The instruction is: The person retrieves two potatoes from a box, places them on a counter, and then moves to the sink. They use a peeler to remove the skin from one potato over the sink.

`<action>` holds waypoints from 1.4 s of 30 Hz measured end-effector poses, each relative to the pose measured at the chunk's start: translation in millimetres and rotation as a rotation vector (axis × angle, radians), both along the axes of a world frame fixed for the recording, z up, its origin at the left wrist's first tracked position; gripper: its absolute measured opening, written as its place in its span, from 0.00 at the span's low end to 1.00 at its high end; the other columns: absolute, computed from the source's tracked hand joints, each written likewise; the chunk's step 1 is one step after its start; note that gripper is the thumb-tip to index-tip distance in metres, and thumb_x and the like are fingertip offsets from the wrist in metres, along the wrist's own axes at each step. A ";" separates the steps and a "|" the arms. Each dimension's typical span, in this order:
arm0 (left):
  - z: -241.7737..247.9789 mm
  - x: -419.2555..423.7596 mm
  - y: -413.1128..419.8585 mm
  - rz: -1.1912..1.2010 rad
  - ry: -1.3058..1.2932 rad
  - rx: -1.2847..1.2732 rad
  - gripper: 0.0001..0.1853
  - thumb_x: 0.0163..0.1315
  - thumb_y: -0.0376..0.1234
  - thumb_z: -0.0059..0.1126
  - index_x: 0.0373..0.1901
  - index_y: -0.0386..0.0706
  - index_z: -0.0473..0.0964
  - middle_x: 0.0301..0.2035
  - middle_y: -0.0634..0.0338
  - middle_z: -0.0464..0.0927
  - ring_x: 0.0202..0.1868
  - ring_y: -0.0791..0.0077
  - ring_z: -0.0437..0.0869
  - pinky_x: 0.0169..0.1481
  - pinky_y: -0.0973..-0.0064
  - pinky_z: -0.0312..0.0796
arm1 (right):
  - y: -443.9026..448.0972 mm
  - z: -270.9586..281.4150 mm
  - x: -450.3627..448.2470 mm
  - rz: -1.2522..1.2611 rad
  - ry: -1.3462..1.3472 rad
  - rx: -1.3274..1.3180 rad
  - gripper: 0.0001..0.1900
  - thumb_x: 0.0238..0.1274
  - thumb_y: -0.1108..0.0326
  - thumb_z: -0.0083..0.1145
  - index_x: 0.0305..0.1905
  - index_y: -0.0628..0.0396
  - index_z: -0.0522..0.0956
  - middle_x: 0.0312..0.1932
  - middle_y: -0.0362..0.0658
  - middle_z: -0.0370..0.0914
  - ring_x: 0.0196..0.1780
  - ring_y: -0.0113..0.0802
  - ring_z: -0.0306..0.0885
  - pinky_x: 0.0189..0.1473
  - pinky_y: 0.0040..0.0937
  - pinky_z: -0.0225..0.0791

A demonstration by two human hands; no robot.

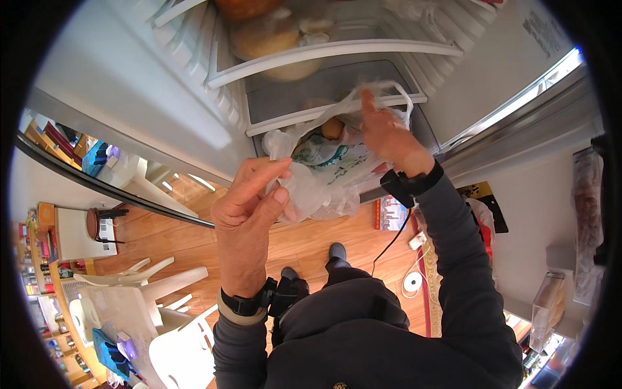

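My left hand (255, 194) pinches the edge of a thin white plastic bag (311, 187) between thumb and fingers. The bag hangs open at the front of the refrigerator, below its shelves. Inside it are a round orange-brown item (333, 128), maybe a fruit or a potato, and plastic with green print (340, 160). Over the bag's far right side is my right hand (388, 136), blurred, with one finger stretched toward the raised handle loop (406, 95). Whether that hand grips the loop is unclear.
A white-edged refrigerator shelf (340, 51) above holds blurred round food (265, 41). The fridge door (544, 175) stands open on the right, with containers in its racks. Behind me are a white chair (184, 345), a table (116, 311) and a power strip (417, 240) on the floor.
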State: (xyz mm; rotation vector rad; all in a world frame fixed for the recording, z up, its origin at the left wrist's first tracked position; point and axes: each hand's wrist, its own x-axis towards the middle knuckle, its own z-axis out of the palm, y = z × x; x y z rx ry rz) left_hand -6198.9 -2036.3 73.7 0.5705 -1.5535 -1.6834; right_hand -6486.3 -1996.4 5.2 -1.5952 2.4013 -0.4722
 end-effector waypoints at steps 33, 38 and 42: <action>-53.4 30.3 19.2 0.089 -0.029 -0.090 0.22 0.70 0.15 0.54 0.64 0.34 0.79 0.59 0.54 0.73 0.47 0.73 0.84 0.54 0.76 0.79 | -109.4 -103.0 2.9 0.546 0.055 0.273 0.20 0.74 0.60 0.47 0.55 0.59 0.84 0.54 0.61 0.85 0.59 0.57 0.84 0.60 0.51 0.75; -51.9 27.6 17.2 0.135 -0.026 -0.042 0.22 0.69 0.15 0.54 0.62 0.35 0.82 0.57 0.58 0.75 0.51 0.74 0.81 0.56 0.76 0.78 | -74.9 -70.5 14.4 0.509 -0.033 0.234 0.18 0.74 0.61 0.46 0.52 0.62 0.83 0.49 0.61 0.86 0.54 0.57 0.85 0.55 0.49 0.76; -49.9 25.8 16.9 0.145 -0.033 -0.045 0.21 0.69 0.16 0.55 0.62 0.35 0.82 0.56 0.59 0.75 0.52 0.74 0.81 0.55 0.77 0.78 | -63.5 -53.8 23.3 0.462 -0.151 0.350 0.18 0.74 0.58 0.46 0.58 0.56 0.78 0.51 0.58 0.85 0.54 0.56 0.84 0.55 0.50 0.74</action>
